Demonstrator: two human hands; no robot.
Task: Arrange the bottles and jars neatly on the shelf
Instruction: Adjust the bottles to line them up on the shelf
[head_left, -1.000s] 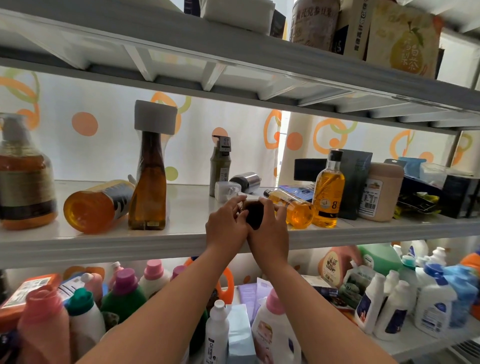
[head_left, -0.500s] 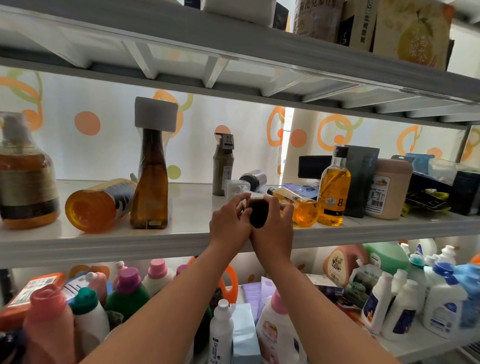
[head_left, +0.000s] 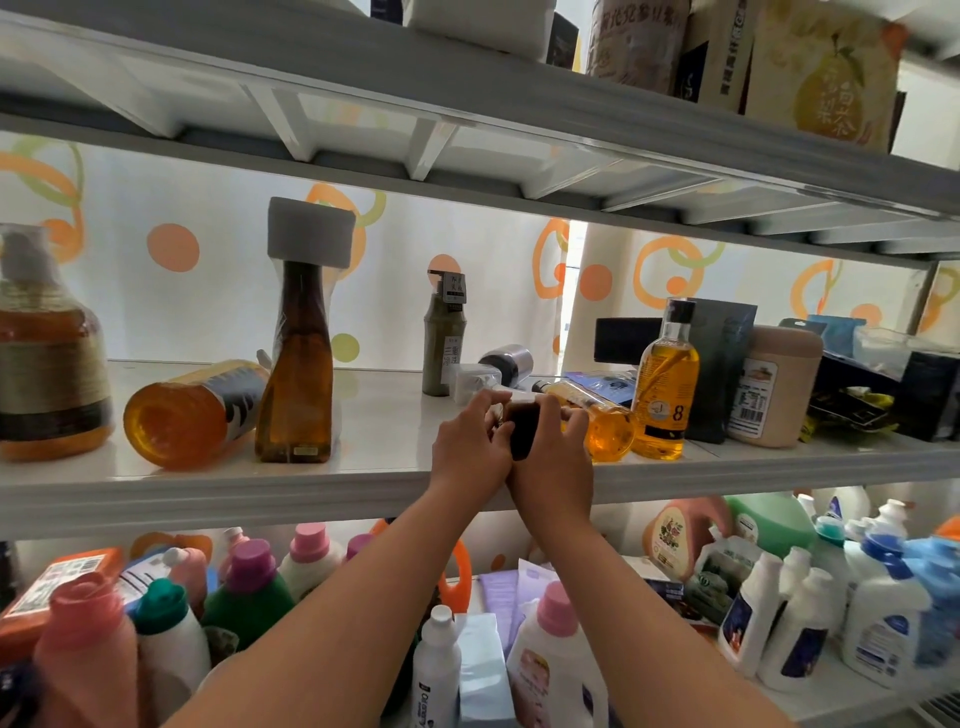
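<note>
Little has shifted in the past second: both hands remain closed on the small dark bottle (head_left: 522, 431) at the near edge of the middle shelf (head_left: 208, 483), edged only slightly farther in. The left hand (head_left: 470, 441) and right hand (head_left: 556, 457) curl round the bottle from either side, fingertips near its pale top, holding it roughly upright at the shelf front. At far left on the same shelf stands a round amber bottle (head_left: 47, 364); right of it an orange bottle (head_left: 192, 410) lies on its side, base toward the camera, just beside an upright tall brown bottle (head_left: 298, 374) with a grey block on its top. Right of the hands stands a tan jar (head_left: 779, 384), then a yellow bottle (head_left: 667, 384) marked 8, with a golden bottle (head_left: 602, 421) lying on its side against it, partly hidden by the right hand. Farther back stands an olive pump bottle (head_left: 444, 348). Detergent bottles (head_left: 249, 587) crowd the shelf below.
</note>
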